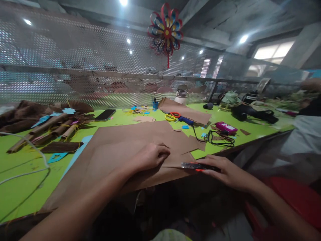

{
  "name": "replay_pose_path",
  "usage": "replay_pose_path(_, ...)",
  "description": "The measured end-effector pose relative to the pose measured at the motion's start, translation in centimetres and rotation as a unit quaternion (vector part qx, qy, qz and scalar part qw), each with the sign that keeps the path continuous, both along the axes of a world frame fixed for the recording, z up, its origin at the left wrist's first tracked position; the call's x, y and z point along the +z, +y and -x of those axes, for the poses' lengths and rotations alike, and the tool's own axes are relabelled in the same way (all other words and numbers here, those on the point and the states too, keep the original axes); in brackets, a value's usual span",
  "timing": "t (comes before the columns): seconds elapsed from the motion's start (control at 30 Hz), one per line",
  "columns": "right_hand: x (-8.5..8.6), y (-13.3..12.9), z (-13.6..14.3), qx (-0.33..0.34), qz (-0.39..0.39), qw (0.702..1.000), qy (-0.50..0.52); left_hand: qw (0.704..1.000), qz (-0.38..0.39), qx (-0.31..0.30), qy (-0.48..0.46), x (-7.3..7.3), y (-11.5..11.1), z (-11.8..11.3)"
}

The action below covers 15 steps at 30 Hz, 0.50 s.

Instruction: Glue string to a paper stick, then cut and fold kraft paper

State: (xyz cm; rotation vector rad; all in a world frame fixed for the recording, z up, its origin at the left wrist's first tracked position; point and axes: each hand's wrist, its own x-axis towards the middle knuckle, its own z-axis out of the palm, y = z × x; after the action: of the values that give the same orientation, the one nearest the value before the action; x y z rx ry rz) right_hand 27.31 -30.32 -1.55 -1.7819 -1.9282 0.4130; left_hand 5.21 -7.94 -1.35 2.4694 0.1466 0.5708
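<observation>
A large sheet of brown paper (117,142) lies on the green table (15,177), its near edge reaching over the table's front. My left hand (154,155) rests on the paper near its right part, with the fingers curled closed; whether they pinch the paper is hidden. To the right, my right hand (218,167) is wrapped round a utility knife (192,165) with a dark and red body. The knife points left and lies against the paper's near right edge. Cut brown paper pieces (198,144) are just beyond it.
Yellow and orange scissors (172,116), a blue-handled tool (187,121) and a magenta box (225,128) with a black cable lie beyond the paper. A phone (105,115) and rolled brown paper (47,129) are at the left. A red stool (296,197) stands at the lower right.
</observation>
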Motion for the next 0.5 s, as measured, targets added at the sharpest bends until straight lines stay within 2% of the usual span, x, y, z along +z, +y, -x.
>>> replay_pose_path(0.1, -0.2, 0.2, 0.2, 0.013, 0.0, 1.0, 0.003, 1.0, -0.007, 0.0, 0.025, 0.3, 0.3, 0.2)
replay_pose_path(0.27, 0.1, 0.1, 0.1, 0.005, 0.002, 1.0, -0.003, 0.988, 0.093, 0.034, 0.119, 1.5, 0.1, 0.5)
replay_pose_path(0.4, 0.1, -0.1, -0.2, 0.003, 0.003, 1.0, -0.001, 0.97, 0.168, 0.052, 0.167, 1.6, -0.1, 0.6)
replay_pose_path(0.47, 0.1, -0.1, -0.5, 0.005, 0.006, 1.0, 0.001, 0.967, 0.171, 0.045, 0.182, 1.4, 0.1, 0.8)
replay_pose_path(0.5, 0.1, -0.1, -0.6, 0.005, 0.008, 1.0, 0.001, 0.973, 0.144, 0.048, 0.174, 1.3, 0.2, 0.9)
